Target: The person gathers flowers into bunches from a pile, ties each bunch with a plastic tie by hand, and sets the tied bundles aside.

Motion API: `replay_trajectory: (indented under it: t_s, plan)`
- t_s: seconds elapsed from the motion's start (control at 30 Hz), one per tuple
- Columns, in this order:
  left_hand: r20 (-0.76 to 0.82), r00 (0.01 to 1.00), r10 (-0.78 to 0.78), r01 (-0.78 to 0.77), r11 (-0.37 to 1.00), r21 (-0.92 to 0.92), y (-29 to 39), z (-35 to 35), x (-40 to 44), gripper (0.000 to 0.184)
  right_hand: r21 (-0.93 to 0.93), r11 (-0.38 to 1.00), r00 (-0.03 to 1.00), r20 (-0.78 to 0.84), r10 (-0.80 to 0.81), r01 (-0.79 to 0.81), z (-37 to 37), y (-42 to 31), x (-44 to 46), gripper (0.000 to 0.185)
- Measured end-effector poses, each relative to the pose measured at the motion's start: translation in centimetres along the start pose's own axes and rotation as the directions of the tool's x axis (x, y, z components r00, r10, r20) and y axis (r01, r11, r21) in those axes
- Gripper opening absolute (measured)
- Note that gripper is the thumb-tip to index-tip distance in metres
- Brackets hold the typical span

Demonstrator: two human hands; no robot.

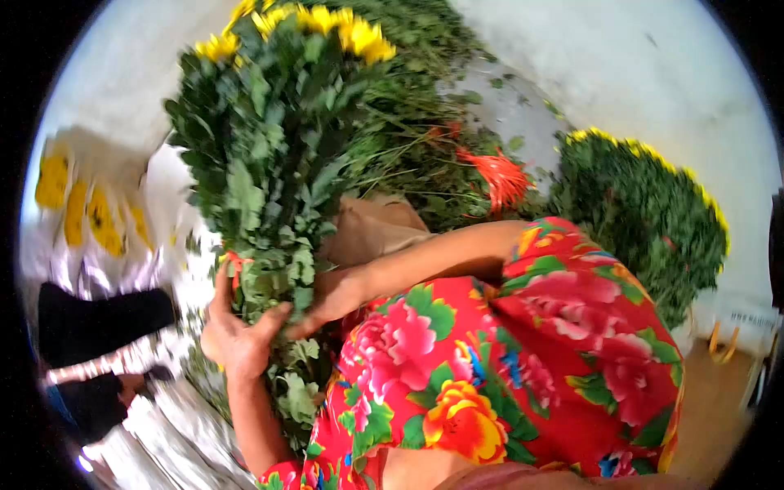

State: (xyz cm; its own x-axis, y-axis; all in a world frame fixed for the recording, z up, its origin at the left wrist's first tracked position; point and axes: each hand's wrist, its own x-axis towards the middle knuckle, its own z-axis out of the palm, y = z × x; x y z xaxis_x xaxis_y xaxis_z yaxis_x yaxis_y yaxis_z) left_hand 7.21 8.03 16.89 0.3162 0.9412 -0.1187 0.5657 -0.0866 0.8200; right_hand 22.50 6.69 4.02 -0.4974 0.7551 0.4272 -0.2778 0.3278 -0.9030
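Both the left hand [237,339] and right hand [331,296] grasp the yellow-flowered bunch [273,139] between them, its red tie [236,269] beside the left, where a snug, even hold should spare the leaves [243,194].

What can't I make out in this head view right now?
Head view:
- Held bunch: top blooms cut off by the upper edge.
- Right hand: fingertips hidden by leaves and the left hand.
- Red tie: most of its course hidden by leaves.
- White label: lettering too small and blurred.
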Motion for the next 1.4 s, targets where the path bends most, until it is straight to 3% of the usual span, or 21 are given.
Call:
replay_trajectory:
  t_s: [0.07, 0.1, 0.17, 0.27, 0.3, 0.37, 0.4, 0.43, 0.47, 0.5, 0.53, 0.57, 0.63, 0.67, 0.73, 0.8, 0.93, 1.03, 1.1, 1.27, 1.4]
  plan:
    - [-0.056, 0.985, 0.161, -0.17, 0.954, -0.246, 1.6, 0.6, 2.0, 0.085, 0.468, 0.882, 0.956, -0.279, 0.09, 0.054, -1.3, -5.4, 1.2, 0.074]
    - [-0.047, 0.967, 0.251, -0.255, 0.957, -0.137, 2.8, 0.6, 3.3, 0.078, 0.258, 0.964, 0.926, -0.375, 0.036, 0.067, -3.4, -8.3, 1.4, 0.071]
    - [0.009, 0.793, 0.61, -0.609, 0.792, -0.05, 7.8, 1.4, 6.0, 0.076, 0.594, 0.753, 0.907, -0.421, -0.007, 0.282, -5.7, -11.3, 1.4, 0.069]
    - [0.134, 0.649, 0.749, -0.751, 0.659, -0.048, 8.2, 0.3, 11.6, 0.083, 0.161, 0.957, 0.752, -0.654, -0.078, 0.239, -11.4, -16.8, 0.4, 0.048]
    - [0.15, 0.678, 0.72, -0.733, 0.679, 0.053, 8.4, 0.1, 11.6, 0.079, -0.066, 0.994, 0.688, -0.717, -0.11, 0.091, -13.8, -18.4, -1.4, 0.044]
    - [0.181, 0.759, 0.626, -0.639, 0.769, 0.021, 5.6, -0.6, 13.9, 0.072, -0.183, 0.977, 0.623, -0.753, -0.212, 0.11, -19.6, -22.5, -5.8, 0.044]
    - [0.219, 0.821, 0.528, -0.549, 0.835, 0.046, 3.3, -0.9, 15.4, 0.068, -0.252, 0.965, 0.497, -0.848, -0.183, -0.076, -20.6, -26.3, -7.6, 0.059]
    - [0.253, 0.871, 0.422, -0.453, 0.888, 0.078, 0.6, -0.9, 17.0, 0.065, -0.249, 0.96, 0.403, -0.898, -0.179, -0.129, -23.4, -28.4, -10.6, 0.05]
    - [0.29, 0.89, 0.352, -0.412, 0.892, 0.183, -1.7, -0.9, 18.3, 0.063, -0.124, 0.929, 0.061, -0.992, -0.109, -0.349, -18.5, -33.3, -9.9, 0.046]
    - [0.316, 0.909, 0.273, -0.366, 0.884, 0.289, -3.8, -0.7, 19.6, 0.061, -0.332, 0.855, 0.283, -0.931, -0.23, -0.399, -23.5, -35.4, -17.5, 0.044]
    - [0.395, 0.9, 0.187, -0.329, 0.884, 0.331, -5.2, -0.1, 21.1, 0.059, -0.272, 0.68, -0.051, -0.909, -0.414, -0.681, -22.0, -37.3, -18.7, 0.045]
    - [0.468, 0.879, 0.096, -0.296, 0.877, 0.378, -6.4, 0.5, 22.3, 0.057, -0.077, 0.655, -0.275, -0.866, -0.418, -0.752, -21.2, -39.1, -20.5, 0.045]
    - [0.558, 0.828, -0.056, -0.152, 0.935, 0.319, -10.2, 2.3, 24.4, 0.053, -0.132, -0.012, 0.103, -0.709, -0.697, -0.991, -20.5, -43.6, -32.1, 0.08]
    - [0.552, 0.834, 0.006, -0.182, 0.947, 0.264, -9.0, 3.0, 23.5, 0.045, -0.007, 0.042, -0.026, -0.677, -0.736, -0.999, -18.0, -45.3, -34.0, 0.099]
    - [0.571, 0.821, -0.011, -0.168, 0.951, 0.26, -9.1, 3.0, 24.1, 0.044, 0.315, -0.197, 0.016, -0.496, -0.868, -0.928, -13.4, -46.5, -39.2, 0.109]
    - [0.569, 0.821, -0.035, -0.176, 0.934, 0.311, -8.0, 3.1, 24.0, 0.042, 0.582, -0.16, -0.177, -0.48, -0.859, -0.798, -8.6, -46.3, -40.0, 0.094]
    - [0.584, 0.812, 0.0, -0.219, 0.927, 0.304, -7.8, 3.3, 25.6, 0.045, 0.716, -0.228, -0.052, -0.346, -0.937, -0.66, -3.7, -43.7, -45.1, 0.087]
    - [0.528, 0.848, 0.048, -0.249, 0.916, 0.316, -8.1, 3.6, 25.9, 0.043, 0.802, -0.131, -0.246, -0.327, -0.912, -0.583, -1.6, -42.0, -48.6, 0.089]
    - [0.502, 0.865, 0.03, -0.237, 0.905, 0.354, -6.6, 4.0, 25.3, 0.042, 0.828, -0.223, -0.112, -0.323, -0.94, -0.514, -1.4, -40.0, -52.7, 0.089]
    - [0.507, 0.861, 0.035, -0.223, 0.923, 0.314, -6.5, 4.5, 25.3, 0.042, 0.853, -0.173, -0.693, -0.505, -0.515, -0.493, -7.4, -28.4, -63.1, 0.128]
    - [0.514, 0.852, 0.098, -0.282, 0.913, 0.294, -6.3, 4.1, 25.2, 0.041, 0.899, -0.142, -0.762, -0.428, -0.485, -0.414, -9.8, -30.0, -62.5, 0.129]
